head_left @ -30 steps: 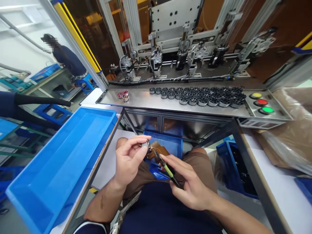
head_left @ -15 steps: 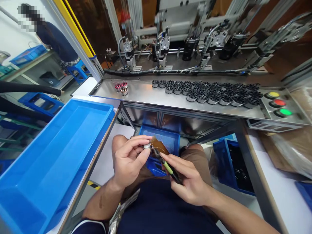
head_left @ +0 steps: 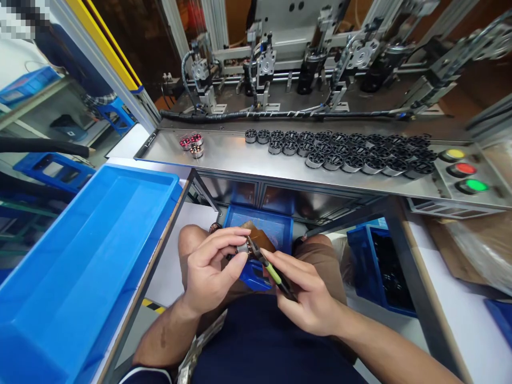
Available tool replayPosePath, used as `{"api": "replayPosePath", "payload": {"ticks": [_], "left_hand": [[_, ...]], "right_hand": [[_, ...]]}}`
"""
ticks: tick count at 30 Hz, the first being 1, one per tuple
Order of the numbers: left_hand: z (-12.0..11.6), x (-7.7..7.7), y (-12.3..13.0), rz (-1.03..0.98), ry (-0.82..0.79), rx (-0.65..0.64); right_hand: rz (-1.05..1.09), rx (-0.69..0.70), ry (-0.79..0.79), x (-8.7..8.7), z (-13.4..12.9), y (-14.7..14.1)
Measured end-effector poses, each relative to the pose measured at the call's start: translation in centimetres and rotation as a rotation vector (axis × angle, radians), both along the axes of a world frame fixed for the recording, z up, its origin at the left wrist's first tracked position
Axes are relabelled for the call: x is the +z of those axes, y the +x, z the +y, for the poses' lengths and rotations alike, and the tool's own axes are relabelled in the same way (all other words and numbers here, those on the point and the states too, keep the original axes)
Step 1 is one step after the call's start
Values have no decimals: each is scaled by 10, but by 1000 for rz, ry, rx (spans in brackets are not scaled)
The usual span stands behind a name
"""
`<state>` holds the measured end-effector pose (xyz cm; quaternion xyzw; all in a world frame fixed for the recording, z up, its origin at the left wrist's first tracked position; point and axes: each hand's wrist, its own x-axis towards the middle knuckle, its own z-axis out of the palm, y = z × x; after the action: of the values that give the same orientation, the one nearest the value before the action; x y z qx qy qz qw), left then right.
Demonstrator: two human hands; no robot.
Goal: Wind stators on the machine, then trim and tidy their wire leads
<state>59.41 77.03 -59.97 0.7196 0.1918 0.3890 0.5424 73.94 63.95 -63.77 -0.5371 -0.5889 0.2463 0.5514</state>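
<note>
Between the thumb and fingers of my left hand [head_left: 210, 269] is a small silvery round motor stator [head_left: 243, 248], its wound face turned right. My right hand [head_left: 310, 293] is closed round a pair of wire cutters [head_left: 273, 273] with green-and-black handles. Their jaws lie against or very close to the stator's right face; exact contact is too small to tell. Both hands are above my lap. Beneath them are a brown sheet [head_left: 262, 239] and a blue plastic piece [head_left: 256, 276].
Several black-topped stators [head_left: 332, 143] stand in rows on the metal ledge [head_left: 224, 154], with 3 red and copper ones [head_left: 196, 151] at left. A blue tray [head_left: 92, 256] lies left. Coloured buttons [head_left: 474, 185] and a blue bin [head_left: 366, 272] are right. Machinery stands behind.
The cutters' jaws have shifted up along the stator's face, and the stator has turned slightly. A thin loose wire seen before by the jaws no longer shows. The camera view has shifted slightly.
</note>
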Motion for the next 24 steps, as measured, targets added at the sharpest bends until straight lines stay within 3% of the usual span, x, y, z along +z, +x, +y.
{"api": "replayPosePath", "payload": {"ticks": [3,6,14,18,24], "left_hand": [[5,-3,-3,-4,61,-34],[14,-6,-6,-12,261,-57],[25,-8,-5,61,734,67],[23,-7,-4,98,817,104],[23,-7,-5,125,809,73]], "right_hand": [[64,-31,-82,-1,0,0],[109,-71,-158,2,0,5],[29,-86,-223,12,-13,17],[131,-53,-254,22,-23,15],[396,125,-295,39,-28,12]]}}
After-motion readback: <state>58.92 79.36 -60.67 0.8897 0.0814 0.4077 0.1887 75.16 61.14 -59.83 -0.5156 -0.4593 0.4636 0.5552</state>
